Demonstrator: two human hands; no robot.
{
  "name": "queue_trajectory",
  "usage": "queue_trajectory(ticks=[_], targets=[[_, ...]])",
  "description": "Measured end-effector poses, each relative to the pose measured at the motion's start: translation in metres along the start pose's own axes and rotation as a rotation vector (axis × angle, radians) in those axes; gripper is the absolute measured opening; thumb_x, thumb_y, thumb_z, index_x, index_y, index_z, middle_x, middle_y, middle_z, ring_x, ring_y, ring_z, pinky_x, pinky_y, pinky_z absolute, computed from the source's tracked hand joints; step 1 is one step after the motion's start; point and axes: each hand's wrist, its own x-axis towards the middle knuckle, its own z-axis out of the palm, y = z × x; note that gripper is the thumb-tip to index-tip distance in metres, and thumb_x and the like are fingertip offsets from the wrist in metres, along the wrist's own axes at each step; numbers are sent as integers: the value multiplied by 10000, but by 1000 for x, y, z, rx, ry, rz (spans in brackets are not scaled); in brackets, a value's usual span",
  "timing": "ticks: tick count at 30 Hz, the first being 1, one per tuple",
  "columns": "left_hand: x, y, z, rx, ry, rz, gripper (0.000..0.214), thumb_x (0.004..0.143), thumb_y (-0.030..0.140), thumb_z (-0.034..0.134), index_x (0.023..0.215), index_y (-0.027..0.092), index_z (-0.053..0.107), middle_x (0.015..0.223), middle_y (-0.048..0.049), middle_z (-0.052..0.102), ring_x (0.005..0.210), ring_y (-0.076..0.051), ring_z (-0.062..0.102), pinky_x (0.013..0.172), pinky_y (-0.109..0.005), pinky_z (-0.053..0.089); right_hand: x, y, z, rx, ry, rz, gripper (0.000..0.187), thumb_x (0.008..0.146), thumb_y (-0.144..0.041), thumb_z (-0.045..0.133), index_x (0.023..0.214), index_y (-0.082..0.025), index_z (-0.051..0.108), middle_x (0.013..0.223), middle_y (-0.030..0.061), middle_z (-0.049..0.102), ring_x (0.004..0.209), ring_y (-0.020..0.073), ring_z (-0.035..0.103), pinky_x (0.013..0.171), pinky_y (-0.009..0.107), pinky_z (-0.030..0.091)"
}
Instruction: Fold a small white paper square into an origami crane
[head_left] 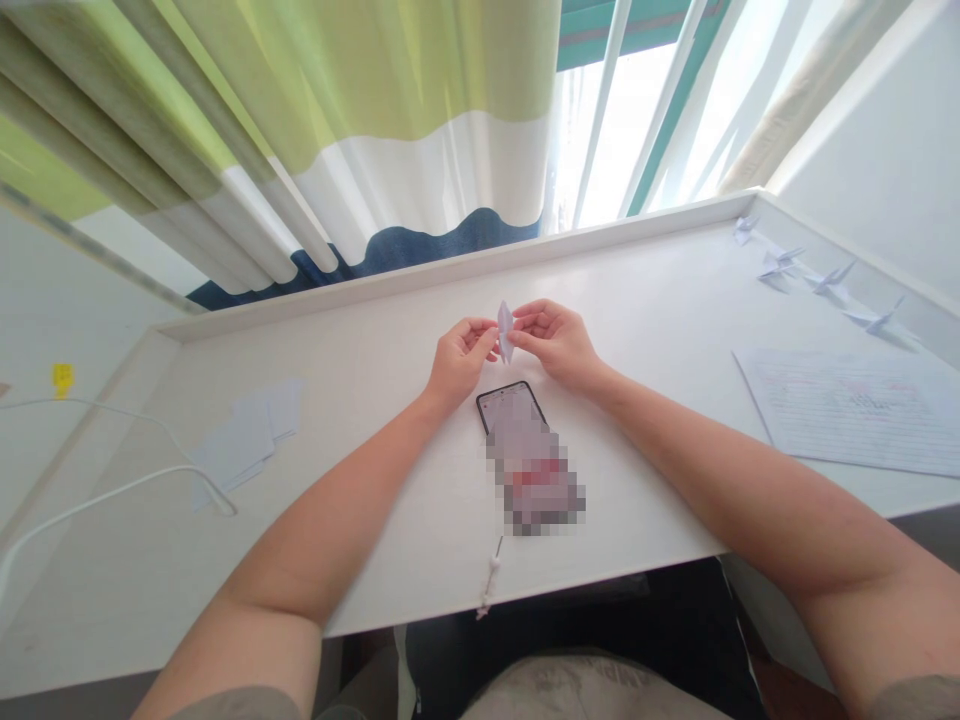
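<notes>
A small piece of folded white paper (505, 332), pointed at its top and narrow, stands upright between my two hands above the desk. My left hand (463, 358) pinches its left side between thumb and fingers. From the right, my right hand (553, 342) grips the other side, thumb in front and fingers behind. Just below the hands lies a phone (514, 400) with its screen lit and mostly blurred out. A beaded strap (491, 578) runs from the phone over the desk's front edge.
Several folded paper cranes (831, 280) stand along the right rim of the white desk (637, 480). A written-on stack of paper (862, 410) lies near them. Loose white paper sheets (240, 440) and a white cable (112, 510) are at left. Curtains (420, 130) hang behind.
</notes>
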Motion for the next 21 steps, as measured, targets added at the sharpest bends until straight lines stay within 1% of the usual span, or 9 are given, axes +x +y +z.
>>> queue_trajectory(ticks=[2, 5, 8, 10, 15, 21], targets=[[0, -1, 0, 2, -25, 2, 303, 823, 403, 882, 964, 180, 733, 902, -38, 776, 713, -131, 708, 687, -281, 578, 0, 1, -1, 9, 5, -2, 516, 673, -547, 975, 952, -237, 671, 859, 12, 739, 828, 186, 713, 825, 375, 599], [-1, -2, 0, 5, -32, 17, 344, 779, 403, 926, 967, 180, 745, 804, -16, 758, 690, -133, 705, 692, -281, 567, 1, 1, -2, 42, 8, 27, 534, 643, -567, 993, 899, -234, 663, 874, 17, 748, 840, 186, 716, 850, 381, 599], [-4, -2, 1, 1, -32, 29, 354, 771, 411, 937, 980, 182, 765, 735, -9, 753, 678, -143, 712, 693, -285, 559, 1, -1, -3, 88, -27, 88, 536, 624, -565, 1008, 862, -224, 670, 873, 19, 759, 820, 180, 719, 847, 380, 598], [-6, -1, 1, 1, -36, 40, 353, 771, 400, 939, 1002, 185, 781, 755, -17, 771, 706, -154, 729, 717, -294, 569, 1, -3, -2, 116, -46, 116, 533, 613, -566, 1013, 841, -219, 680, 867, 18, 767, 811, 176, 721, 843, 375, 597], [-9, 4, 1, 49, -46, 47, 316, 797, 343, 920, 1050, 196, 801, 815, -30, 796, 761, -165, 743, 777, -317, 589, 0, -4, -2, 148, -44, 154, 531, 562, -572, 1030, 811, -214, 728, 838, 15, 785, 794, 170, 726, 848, 366, 602], [-7, 1, 2, 62, -4, 84, 239, 799, 276, 884, 1005, 186, 802, 814, -27, 785, 749, -158, 733, 777, -321, 597, -1, -10, 1, 199, -43, 191, 475, 559, -521, 1036, 817, -212, 784, 817, 19, 797, 791, 188, 744, 898, 405, 622]])
